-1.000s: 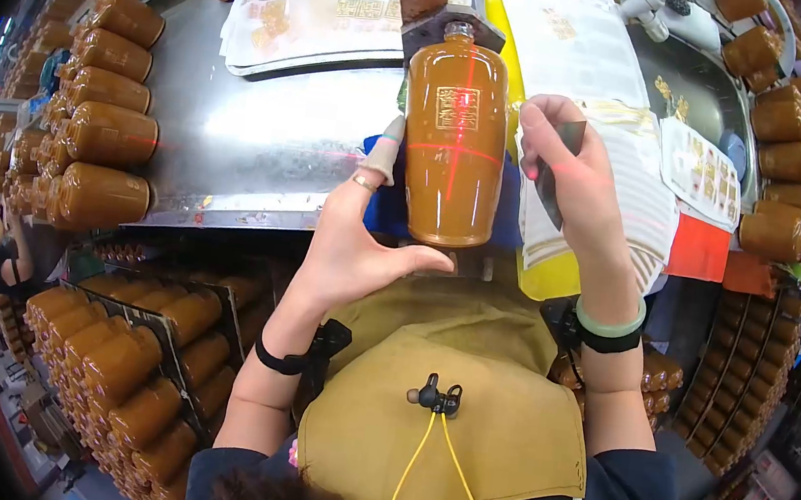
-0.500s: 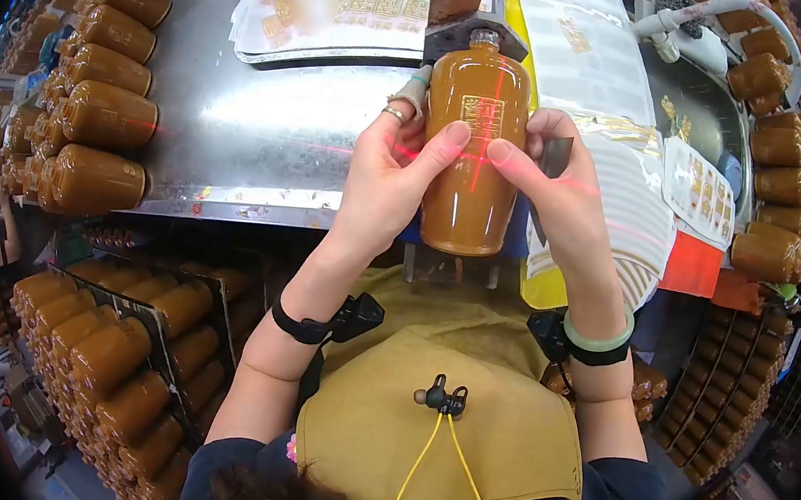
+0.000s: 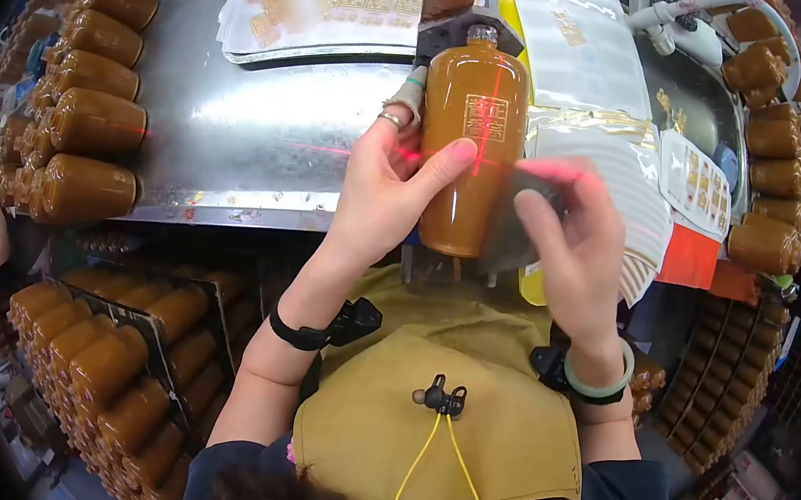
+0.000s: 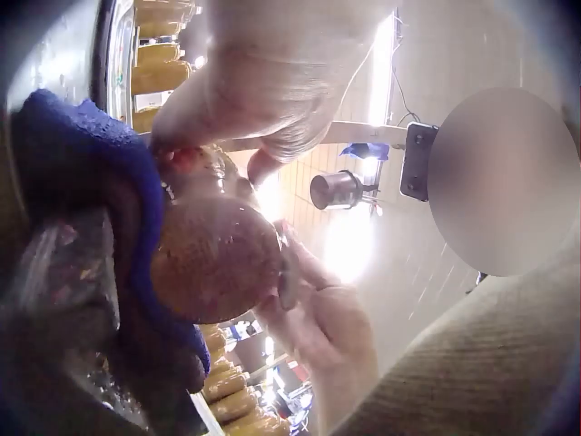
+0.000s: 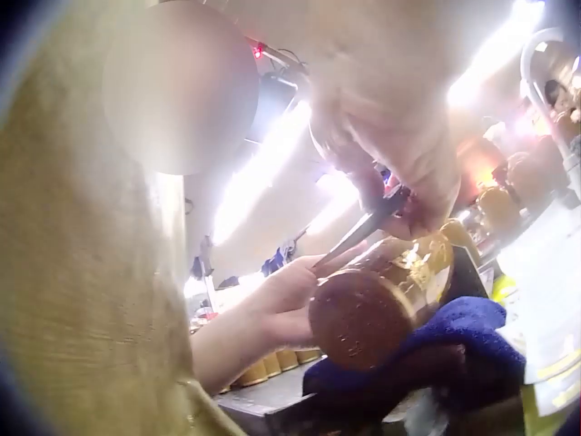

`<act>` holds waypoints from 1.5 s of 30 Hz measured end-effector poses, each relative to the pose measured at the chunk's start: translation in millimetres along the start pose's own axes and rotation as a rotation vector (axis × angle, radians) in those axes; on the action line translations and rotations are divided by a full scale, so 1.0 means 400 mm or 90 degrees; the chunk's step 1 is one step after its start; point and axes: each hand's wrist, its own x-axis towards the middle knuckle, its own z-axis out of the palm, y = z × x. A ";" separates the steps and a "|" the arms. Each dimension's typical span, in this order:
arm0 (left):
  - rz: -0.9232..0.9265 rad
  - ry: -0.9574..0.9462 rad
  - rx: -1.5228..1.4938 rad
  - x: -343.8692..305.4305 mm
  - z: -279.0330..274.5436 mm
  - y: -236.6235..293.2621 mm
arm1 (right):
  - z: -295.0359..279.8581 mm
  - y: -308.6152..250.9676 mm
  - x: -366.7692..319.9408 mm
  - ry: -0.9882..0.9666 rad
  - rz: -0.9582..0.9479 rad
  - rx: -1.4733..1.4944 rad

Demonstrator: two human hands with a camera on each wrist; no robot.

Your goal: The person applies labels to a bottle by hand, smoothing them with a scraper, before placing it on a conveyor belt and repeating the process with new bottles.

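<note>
A glossy brown bottle [image 3: 466, 198] with a gold square emblem [image 3: 485, 118] lies with its neck away from the body, on a blue cloth [image 5: 463, 322]. The left hand [image 3: 384, 179] grips its left side, thumb on the front and a covered finger along the edge. At the bottle's lower right, the right hand [image 3: 578, 251] pinches a thin dark flat blade [image 5: 359, 236], blurred in the head view. Red laser lines cross the bottle. The left wrist view shows the bottle's round base [image 4: 216, 259] close up.
A metal table [image 3: 237, 123] extends left, with brown bottles [image 3: 99, 122] in a row. Behind is a tray [image 3: 333, 60] with gold emblem sheets. White sheets [image 3: 590, 64] and an emblem card [image 3: 694, 185] lie right. Racks of bottles [image 3: 106, 365] stand below.
The left hand has moved onto the bottle's side, its thumb now on the front. The right hand touched the bottle's face with its thumb, then drew back toward the lower right with the blade.
</note>
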 end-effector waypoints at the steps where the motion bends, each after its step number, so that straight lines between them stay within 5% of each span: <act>1: -0.001 -0.002 -0.001 0.001 0.000 -0.001 | 0.013 0.000 -0.010 0.005 -0.018 -0.025; 19: 0.001 0.011 0.019 0.000 -0.001 -0.003 | 0.042 0.012 -0.021 0.030 -0.006 -0.111; 31: 0.028 0.009 0.024 -0.001 -0.001 -0.012 | 0.043 0.018 -0.020 0.042 -0.113 -0.191; 33: -0.003 0.002 -0.097 0.005 -0.024 -0.021 | 0.013 0.011 -0.003 0.081 0.058 0.075; 39: 0.022 -0.004 -0.100 -0.021 -0.020 0.003 | -0.089 0.007 0.103 0.144 -0.148 0.020; 42: 0.034 -0.012 0.019 -0.030 0.009 -0.003 | -0.074 -0.009 0.140 0.057 -0.161 0.002; 44: 0.043 0.020 0.040 -0.028 0.013 -0.024 | -0.062 -0.038 0.162 0.014 -0.252 -0.244; 45: 0.045 0.033 0.057 -0.031 0.020 -0.014 | -0.046 -0.051 0.166 0.017 -0.249 -0.211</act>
